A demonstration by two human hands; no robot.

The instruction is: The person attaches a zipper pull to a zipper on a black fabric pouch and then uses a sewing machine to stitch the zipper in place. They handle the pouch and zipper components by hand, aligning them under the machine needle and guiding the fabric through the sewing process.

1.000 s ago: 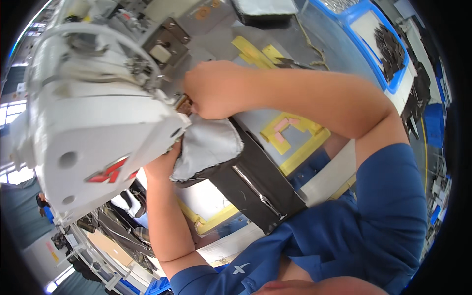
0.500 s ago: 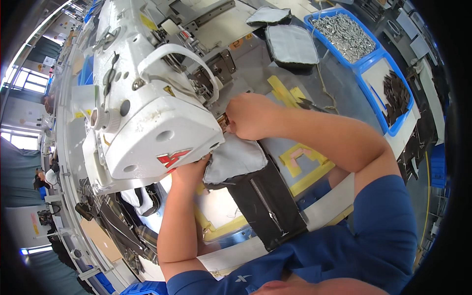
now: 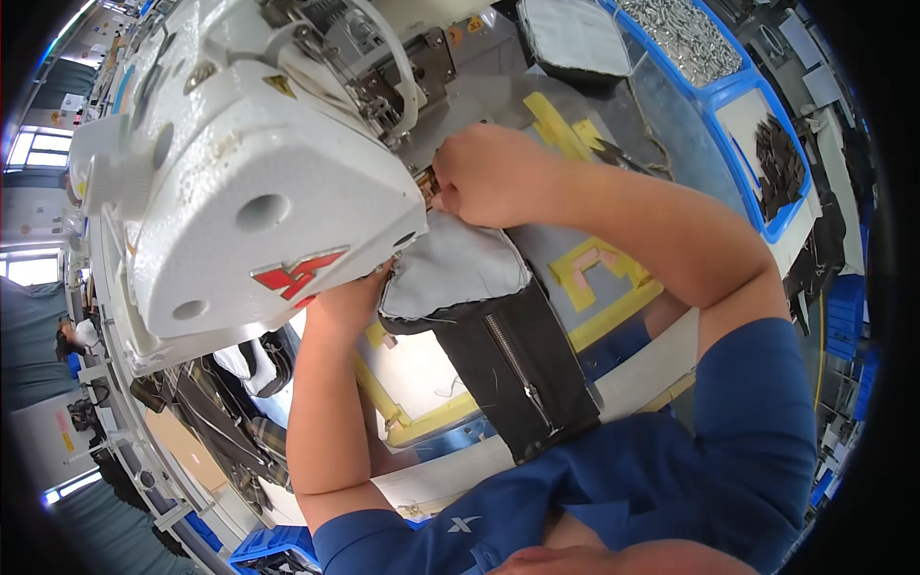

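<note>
A white sewing machine (image 3: 278, 192) stands over the work surface at left. Under the front of its head lies a black fabric bag piece (image 3: 522, 383) with a pale grey panel (image 3: 460, 268) and a metal zipper (image 3: 513, 355); its zippered end hangs toward my body. My right hand (image 3: 494, 177) is closed at the panel's far edge, beside the machine's needle area, fingers curled on the piece. Against the panel's left side is my left hand (image 3: 345, 302), its fingers hidden behind the machine head. Exactly what lies at the needle cannot be made out.
Blue trays hold metal zipper pulls (image 3: 680, 38) and dark brown strips (image 3: 779, 163) at far right. Another grey-and-black bag piece (image 3: 575, 38) lies at the back. Small snips (image 3: 618, 153) rest near yellow tape (image 3: 561, 125). Dark plaid pieces (image 3: 216, 412) hang at left.
The view has moved closer to the machine, so its head looks larger. Both hands stay at the bag piece with much the same hold.
</note>
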